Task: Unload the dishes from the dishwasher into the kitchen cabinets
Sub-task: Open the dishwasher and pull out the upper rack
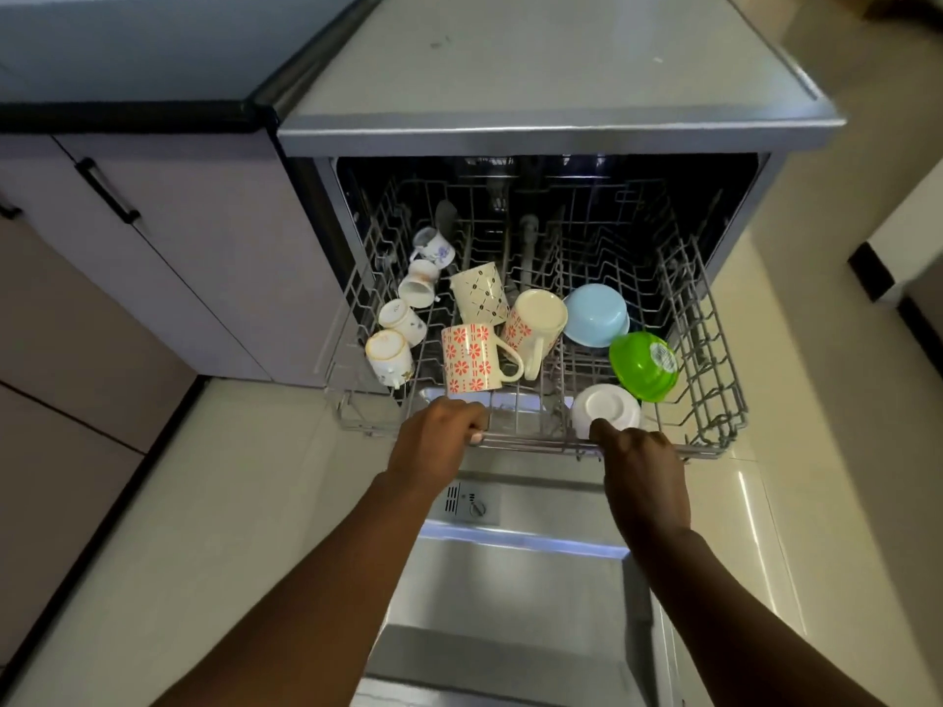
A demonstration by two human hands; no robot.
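Both hands, left point(441, 431) and right point(638, 451), clamp the rack's point(714, 400) front rail at 6 o'clock, cups point(472, 357) inside. Pull evenly and level, or the cups will topple.

Cups point(403, 308) left in rack point(714, 349), mugs point(474, 357) centre, bowls point(607, 359) right.

Left hand point(438, 435): fingers curl over the grey wire rack's front rail point(530, 441), tips hidden. Small white upturned bowl point(604, 408): near side covered by right hand point(644, 464). Open steel dishwasher door point(510, 630): cut off by bottom edge.
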